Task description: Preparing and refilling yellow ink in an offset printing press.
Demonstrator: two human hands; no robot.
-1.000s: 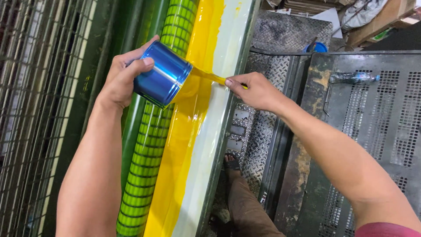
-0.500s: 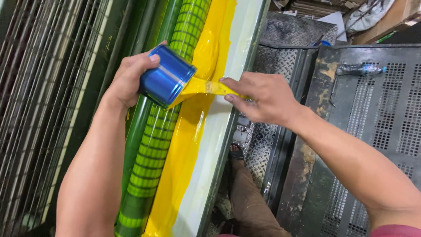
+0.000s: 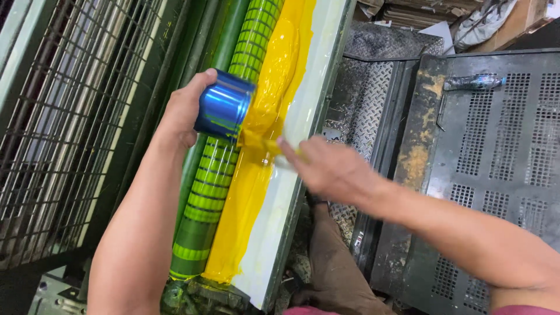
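head view: blue can (image 3: 224, 107) in left hand (image 3: 185, 111), yellow ink (image 3: 274, 76) at its mouth

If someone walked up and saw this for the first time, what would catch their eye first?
Most likely the thick bright yellow ink spread down the white tray in the middle, beside a green ribbed roller. Next, the shiny blue can tipped over the ink in the left hand, with the right hand blurred at its mouth, holding a yellow-smeared scraper. Dark perforated metal panels fill the right side.
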